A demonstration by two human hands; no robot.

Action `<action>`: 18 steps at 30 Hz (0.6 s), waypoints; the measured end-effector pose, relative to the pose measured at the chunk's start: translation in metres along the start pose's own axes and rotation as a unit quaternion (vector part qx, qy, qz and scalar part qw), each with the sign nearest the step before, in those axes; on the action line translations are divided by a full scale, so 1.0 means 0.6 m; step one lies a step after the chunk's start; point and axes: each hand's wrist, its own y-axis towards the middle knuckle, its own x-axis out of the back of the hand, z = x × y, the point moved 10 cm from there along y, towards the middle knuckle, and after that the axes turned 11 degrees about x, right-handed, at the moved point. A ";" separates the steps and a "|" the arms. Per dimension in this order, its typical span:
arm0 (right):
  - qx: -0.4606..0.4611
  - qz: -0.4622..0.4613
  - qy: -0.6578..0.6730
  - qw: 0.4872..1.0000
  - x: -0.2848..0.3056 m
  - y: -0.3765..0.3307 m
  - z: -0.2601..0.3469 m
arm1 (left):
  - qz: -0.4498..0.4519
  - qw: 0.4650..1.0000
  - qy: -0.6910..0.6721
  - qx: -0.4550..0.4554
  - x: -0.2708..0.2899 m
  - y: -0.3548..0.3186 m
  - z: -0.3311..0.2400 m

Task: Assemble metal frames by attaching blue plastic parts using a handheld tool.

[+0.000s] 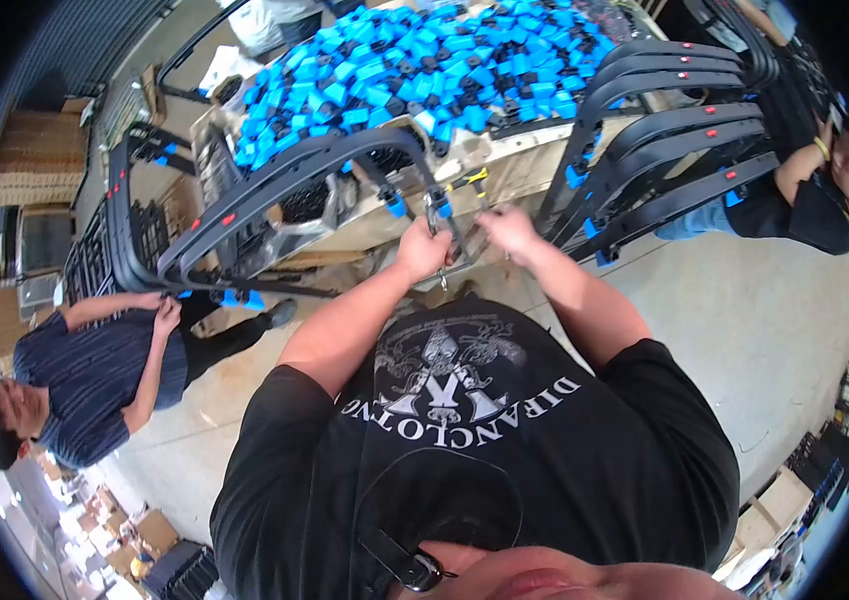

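My left hand (pixel 426 248) is closed around a slim metal tool whose tip pokes out below the fist; its exact kind does not show. Just above that fist is the lower end of a curved black frame (pixel 290 180), with a blue piece (pixel 397 206) on one leg. To the right, my right hand (pixel 511 232) has its fingers bent together in a pinch, and whatever they hold is too small to make out. A yellow-and-black tool (pixel 469 180) lies on the bin's edge, slightly beyond both hands.
A large bin ahead holds a heap of blue and black plastic pieces (pixel 385 70). More black frames (pixel 685 130) with red marks stand at the right. One person (pixel 95 370) works at the left, another (pixel 815 190) at the far right. Cardboard (pixel 40 150) is stacked behind.
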 end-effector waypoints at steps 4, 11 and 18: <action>-0.023 -0.003 -0.009 1.000 -0.021 0.019 -0.022 | -0.067 0.997 -0.003 -0.036 0.099 -0.100 -0.014; -0.071 -0.162 0.221 0.959 0.028 0.052 -0.036 | -0.454 0.813 0.200 -0.305 0.362 -0.366 -0.175; 0.306 -0.043 0.018 0.951 -0.069 0.044 0.292 | -0.525 0.739 0.352 -0.235 0.413 -0.340 -0.179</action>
